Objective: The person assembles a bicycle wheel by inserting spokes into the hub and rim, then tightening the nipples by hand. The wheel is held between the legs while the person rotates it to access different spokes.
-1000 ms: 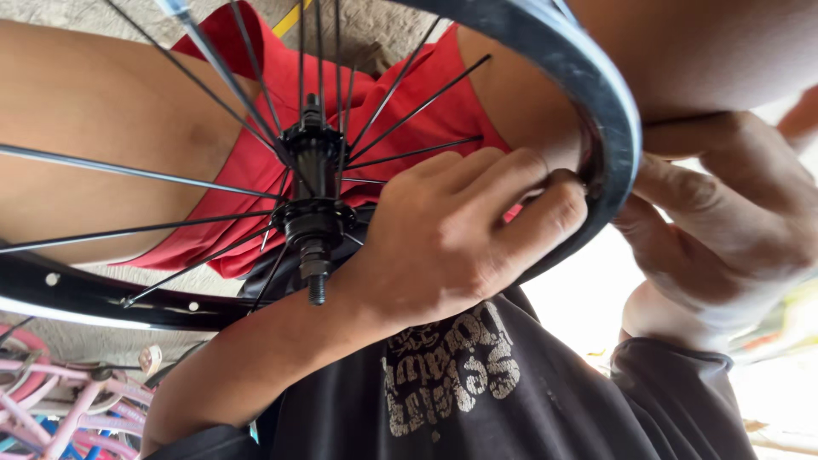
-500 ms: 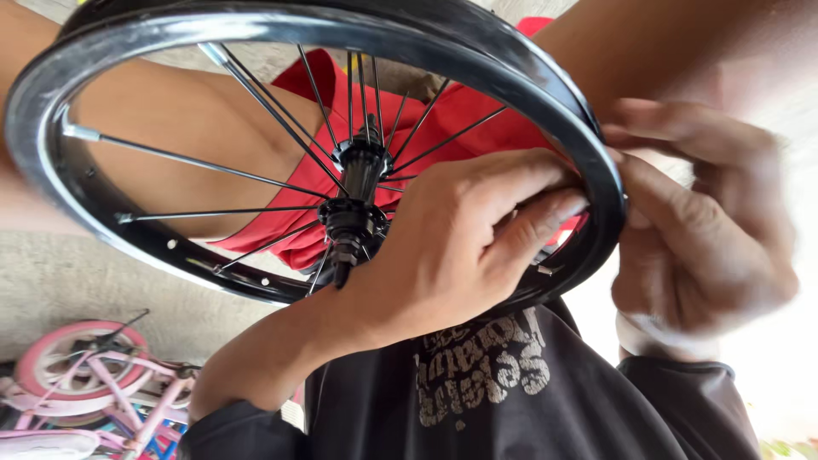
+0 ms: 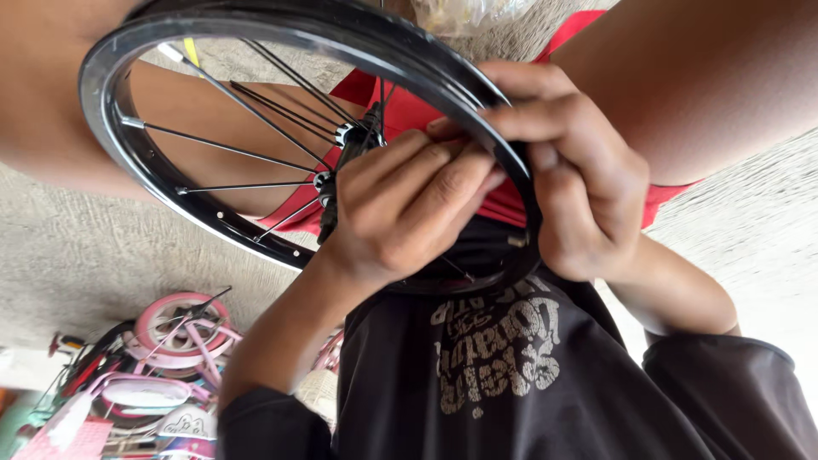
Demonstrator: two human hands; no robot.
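1. Viewing from the head camera: the black bicycle wheel rim (image 3: pixel 128 145) lies tilted across the person's lap, above the red shorts (image 3: pixel 409 111) and the black printed shirt (image 3: pixel 511 375). The hub (image 3: pixel 345 166) sits near the wheel's centre, with thin spokes (image 3: pixel 221 145) running out to the rim.
2. Left hand (image 3: pixel 409 209): it reaches over the rim from 7 o'clock, fingers curled and pressed together, with the fingertips bearing on the rim's inner edge at about 3 o'clock on the wheel.
3. Right hand (image 3: pixel 588 170): it comes in from 5 o'clock and wraps the same stretch of rim from outside. The thumb and fingers close against the rim opposite the left fingertips. Whether a small part is pinched between them cannot be told.
4. Judgement: because both hands work at one point, the wheel should be braced by the thighs so the rim does not rotate.
5. Judgement: fingertip pressure should be kept square to the rim, with knuckles clear of the spokes near the hub at 9 o'clock of the left hand.
6. Surroundings: pink children's bicycles (image 3: pixel 170 341) lie on the concrete floor (image 3: pixel 85 255) at 8 o'clock, well apart from the wheel.
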